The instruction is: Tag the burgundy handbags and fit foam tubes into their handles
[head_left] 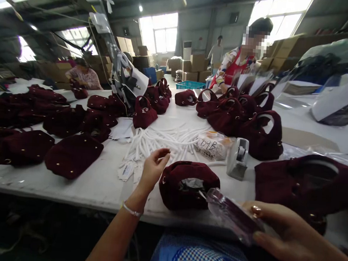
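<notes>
A maroon handbag [172,194] sits at the table's front edge, with grey-white stuffing in its mouth. My left hand [153,169] is just left of it, fingers loosely bent and apart, nothing seen in them. In my right hand [270,222] is a clear plastic packet [233,214] with something maroon inside, perhaps a strap. The packet's far end is close to the bag's mouth, and a thin white strip shows between them. Beyond my left hand are a heap of white cords [161,139] and some white tags [127,171].
A grey tape dispenser [237,160] stands beside a marked plastic bag [213,145]. More maroon handbags [228,118] stand at right, and flat maroon pieces [73,155] lie at left. A metal post [116,59] rises from the table. A co-worker [236,65] stands across it.
</notes>
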Motion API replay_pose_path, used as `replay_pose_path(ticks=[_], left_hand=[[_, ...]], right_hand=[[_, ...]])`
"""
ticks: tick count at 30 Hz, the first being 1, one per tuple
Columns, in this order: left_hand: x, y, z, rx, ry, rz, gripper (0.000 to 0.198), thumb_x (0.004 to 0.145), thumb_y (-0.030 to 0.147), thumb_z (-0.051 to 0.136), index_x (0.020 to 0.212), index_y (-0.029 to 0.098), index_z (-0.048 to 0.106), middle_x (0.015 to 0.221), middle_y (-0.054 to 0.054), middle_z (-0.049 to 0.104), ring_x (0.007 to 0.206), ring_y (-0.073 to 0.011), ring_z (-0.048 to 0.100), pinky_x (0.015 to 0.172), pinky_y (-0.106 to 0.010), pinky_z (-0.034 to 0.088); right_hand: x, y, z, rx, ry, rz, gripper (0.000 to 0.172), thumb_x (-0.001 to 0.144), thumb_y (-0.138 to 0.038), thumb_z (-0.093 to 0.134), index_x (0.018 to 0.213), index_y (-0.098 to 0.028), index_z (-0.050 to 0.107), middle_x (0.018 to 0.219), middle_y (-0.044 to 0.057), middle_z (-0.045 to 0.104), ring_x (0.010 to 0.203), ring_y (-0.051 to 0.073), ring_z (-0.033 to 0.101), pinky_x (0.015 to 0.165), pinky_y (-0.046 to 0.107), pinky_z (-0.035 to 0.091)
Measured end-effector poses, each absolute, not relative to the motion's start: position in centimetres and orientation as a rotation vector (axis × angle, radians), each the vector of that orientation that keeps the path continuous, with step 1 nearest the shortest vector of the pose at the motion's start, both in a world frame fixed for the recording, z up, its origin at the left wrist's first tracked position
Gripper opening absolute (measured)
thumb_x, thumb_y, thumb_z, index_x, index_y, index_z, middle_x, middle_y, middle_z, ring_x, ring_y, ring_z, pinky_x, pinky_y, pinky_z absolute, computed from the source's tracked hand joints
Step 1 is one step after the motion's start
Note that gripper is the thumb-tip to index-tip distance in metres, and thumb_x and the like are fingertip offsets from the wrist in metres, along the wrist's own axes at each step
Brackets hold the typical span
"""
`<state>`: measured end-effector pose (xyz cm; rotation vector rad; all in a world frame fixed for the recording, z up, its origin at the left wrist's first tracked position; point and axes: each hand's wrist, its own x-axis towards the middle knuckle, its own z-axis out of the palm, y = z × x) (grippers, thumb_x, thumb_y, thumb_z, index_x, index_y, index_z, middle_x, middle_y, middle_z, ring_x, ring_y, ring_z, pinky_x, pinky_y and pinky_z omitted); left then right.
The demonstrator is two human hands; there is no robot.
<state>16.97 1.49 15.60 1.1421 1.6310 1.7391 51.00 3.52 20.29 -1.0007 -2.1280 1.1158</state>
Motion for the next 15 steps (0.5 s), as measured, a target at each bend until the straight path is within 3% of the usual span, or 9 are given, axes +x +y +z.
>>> replay_pose_path(ticks=[1, 3, 6, 9, 13, 15], left_hand=[[17.5, -0.1, 15.9, 1.195, 1.695, 1.868, 0.014, 0.089, 0.03, 0.065, 0.092, 0.017, 0.068, 0.089, -0.004, 0.072, 0.086, -0.0163, 0.068, 0.079, -0.027, 0.055], [18.8, -3.0, 15.8, 1.519, 1.672, 1.821, 0.022, 0.096, 0.026, 0.054, 0.079, 0.017, 0.064, 0.075, -0.002, 0.067, 0.073, -0.0133, 0.065, 0.071, -0.025, 0.054], [20.9, -5.0, 14.6, 2.15, 1.651, 1.318, 0.016, 0.096, 0.015, 0.052, 0.094, 0.016, 0.068, 0.101, -0.008, 0.074, 0.093, -0.0177, 0.069, 0.085, -0.029, 0.056], [22.5, -4.3, 13.5, 2.523, 1.907, 0.859, 0.028, 0.096, 0.009, 0.049, 0.119, 0.013, 0.064, 0.13, -0.015, 0.067, 0.12, -0.0259, 0.063, 0.099, -0.04, 0.054], [24.1, -2.1, 13.2, 2.63, 2.186, 0.268, 0.037, 0.095, 0.012, 0.052, 0.131, 0.014, 0.061, 0.125, -0.014, 0.07, 0.115, -0.0308, 0.065, 0.085, -0.043, 0.059], [24.6, -1.4, 13.2, 2.706, 2.209, 0.142, 0.043, 0.093, 0.011, 0.053, 0.135, 0.016, 0.059, 0.133, -0.013, 0.066, 0.12, -0.0312, 0.062, 0.091, -0.045, 0.057]], right_hand=[[50.7, 3.2, 20.1, -0.985, -2.19, 1.099, 0.041, 0.079, -0.059, 0.072, 0.094, -0.022, 0.077, 0.097, 0.007, 0.075, 0.095, 0.03, 0.07, 0.079, 0.032, 0.059], [49.7, 3.1, 20.0, -0.922, -2.282, 1.149, 0.031, 0.083, -0.051, 0.069, 0.093, -0.022, 0.076, 0.093, 0.005, 0.074, 0.095, 0.028, 0.069, 0.08, 0.03, 0.057], [47.5, 3.6, 19.9, -0.811, -2.353, 1.202, 0.029, 0.09, -0.045, 0.063, 0.101, -0.019, 0.073, 0.099, 0.005, 0.073, 0.094, 0.025, 0.068, 0.082, 0.029, 0.055], [45.2, 4.3, 19.3, -0.706, -2.371, 1.179, 0.027, 0.096, -0.043, 0.057, 0.103, -0.018, 0.067, 0.097, 0.005, 0.071, 0.089, 0.021, 0.066, 0.081, 0.028, 0.054], [42.2, 4.7, 18.1, -0.46, -2.435, 0.839, 0.017, 0.098, -0.033, 0.056, 0.107, -0.02, 0.063, 0.104, 0.006, 0.069, 0.095, 0.021, 0.064, 0.085, 0.031, 0.053], [41.0, 4.9, 17.6, -0.343, -2.473, 0.575, 0.016, 0.099, -0.028, 0.055, 0.11, -0.018, 0.062, 0.11, 0.009, 0.068, 0.102, 0.024, 0.062, 0.093, 0.037, 0.051]])
